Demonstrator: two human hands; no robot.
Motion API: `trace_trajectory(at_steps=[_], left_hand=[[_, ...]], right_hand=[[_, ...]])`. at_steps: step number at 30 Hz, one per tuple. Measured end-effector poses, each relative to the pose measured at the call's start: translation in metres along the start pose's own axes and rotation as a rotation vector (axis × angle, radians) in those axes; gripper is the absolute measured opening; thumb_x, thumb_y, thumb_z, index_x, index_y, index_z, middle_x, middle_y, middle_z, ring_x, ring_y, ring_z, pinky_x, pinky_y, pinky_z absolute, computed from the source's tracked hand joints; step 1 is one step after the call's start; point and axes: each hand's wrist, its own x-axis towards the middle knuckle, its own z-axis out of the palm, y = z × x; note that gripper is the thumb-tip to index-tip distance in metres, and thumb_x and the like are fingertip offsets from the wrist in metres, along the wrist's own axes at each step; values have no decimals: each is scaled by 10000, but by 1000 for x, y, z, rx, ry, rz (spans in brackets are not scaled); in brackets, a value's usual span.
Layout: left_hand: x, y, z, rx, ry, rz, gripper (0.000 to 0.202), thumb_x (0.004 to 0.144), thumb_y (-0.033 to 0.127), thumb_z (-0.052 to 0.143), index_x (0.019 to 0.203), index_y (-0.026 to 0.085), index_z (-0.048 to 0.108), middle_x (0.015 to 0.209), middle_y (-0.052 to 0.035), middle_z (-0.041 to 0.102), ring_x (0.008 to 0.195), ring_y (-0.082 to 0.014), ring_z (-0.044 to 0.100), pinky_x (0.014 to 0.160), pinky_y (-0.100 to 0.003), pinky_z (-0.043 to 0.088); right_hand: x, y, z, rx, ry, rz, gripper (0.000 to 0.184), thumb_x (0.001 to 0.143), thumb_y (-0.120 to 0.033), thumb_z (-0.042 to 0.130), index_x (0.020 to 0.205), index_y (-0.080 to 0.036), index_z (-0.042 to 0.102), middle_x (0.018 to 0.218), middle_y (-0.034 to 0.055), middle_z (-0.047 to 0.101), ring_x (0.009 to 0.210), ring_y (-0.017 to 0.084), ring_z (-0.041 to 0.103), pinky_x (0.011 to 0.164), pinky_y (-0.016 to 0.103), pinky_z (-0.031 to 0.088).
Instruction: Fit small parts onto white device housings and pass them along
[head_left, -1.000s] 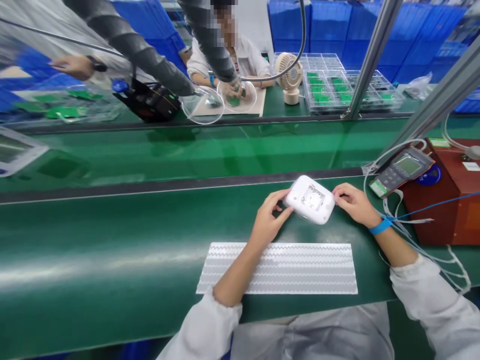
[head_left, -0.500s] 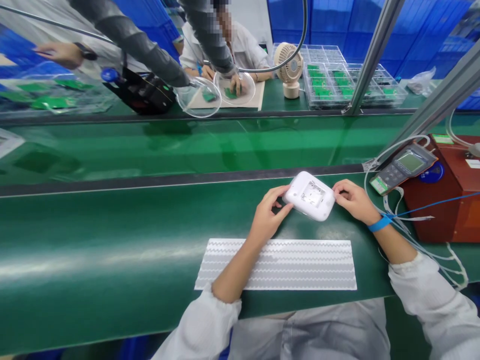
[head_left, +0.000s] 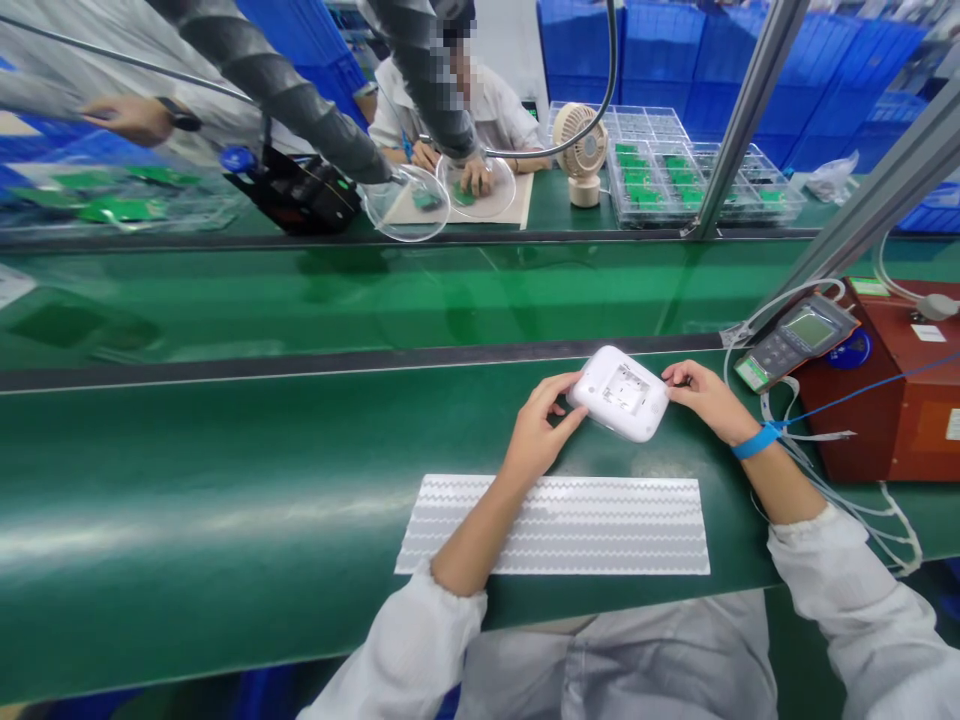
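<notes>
A white rounded plastic device housing [head_left: 619,393] with a recessed square opening on top is held tilted just above the green bench. My left hand [head_left: 538,432] grips its left edge with curled fingers. My right hand [head_left: 701,400] holds its right edge; a blue wrist strap [head_left: 757,441] with a blue cord circles that wrist. Just in front of my hands, a white sheet [head_left: 559,525] with wavy rows lies flat on the bench.
To the right stands a red-brown box [head_left: 896,410] with a handheld meter [head_left: 796,340] and white cables. A green conveyor belt [head_left: 337,295] runs behind. Across it a person in white works under clear fume hoods [head_left: 409,205], near a small fan [head_left: 580,150] and trays of green boards [head_left: 679,180].
Both hands keep hold of the white housing, with almost no shift. The person across the belt has moved their hands slightly.
</notes>
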Motion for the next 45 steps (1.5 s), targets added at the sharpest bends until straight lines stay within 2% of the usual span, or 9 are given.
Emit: trace_trajectory(at_steps=[13,16,18,20,24,28,35,41,45], left_hand=[[4,-4,7,-10,-10,-4,495,1021,283,756,1512,242,700,1519,-130,698,1284,-255,690,900,-305,598],[7,-3,9,-30,-4,3,506,1008,252,758,1510,227,704,1518,-130,699,1269,-253,691,878,-296,588],[8,-2,10,-42,0,23,506,1004,246,761,1507,223,709,1526,-130,697,1266,-256,688,871,-298,581],[10,0,11,-57,3,45,502,1006,242,763,1506,219,713,1530,-131,697,1275,-263,685,870,-301,576],[12,-1,12,-99,-4,70,502,1013,201,736,1515,204,707,1530,-135,698,1266,-266,690,873,-309,577],[15,-2,12,-110,-8,100,523,1004,149,702,1525,195,699,1549,-135,693,1258,-273,689,872,-325,579],[19,-4,14,-93,-1,128,521,994,132,718,1510,202,717,1557,-137,699,1251,-285,688,924,-363,584],[19,2,13,-70,17,131,525,1002,117,713,1519,214,713,1557,-128,703,1293,-283,678,1076,-417,571],[17,8,12,-36,6,116,546,1010,103,686,1543,222,692,1576,-124,692,1323,-278,665,1126,-436,553]], right_hand=[[15,0,-14,-31,-45,48,418,735,-447,920,994,-232,673,934,27,736,866,224,674,867,406,579],[-2,-13,-7,-81,74,-51,430,790,-516,885,1060,-230,711,995,55,752,889,245,687,858,428,599],[-23,-27,7,-196,140,-156,355,887,-525,831,1085,-241,752,1075,79,773,936,267,700,854,440,610],[-49,-43,30,-328,58,-255,232,984,-482,771,1073,-270,795,1096,85,794,962,288,716,839,447,611],[-88,-62,92,-458,-331,-397,179,1105,-370,655,1082,-295,815,1060,73,809,940,280,746,860,440,616],[-94,-57,137,-629,-447,-482,214,1143,-273,575,1119,-272,788,1083,88,776,1016,277,752,918,421,612],[-83,-60,150,-1108,-597,-626,229,1166,-241,562,1081,-218,773,1104,118,774,995,285,708,908,420,573],[-80,-88,158,-1419,-755,-660,221,1157,-143,536,1073,-178,738,1106,118,753,911,250,676,725,371,483],[-85,-91,162,-1515,-747,-647,216,1152,-121,525,1094,-157,731,1114,134,745,916,251,667,641,360,410]])
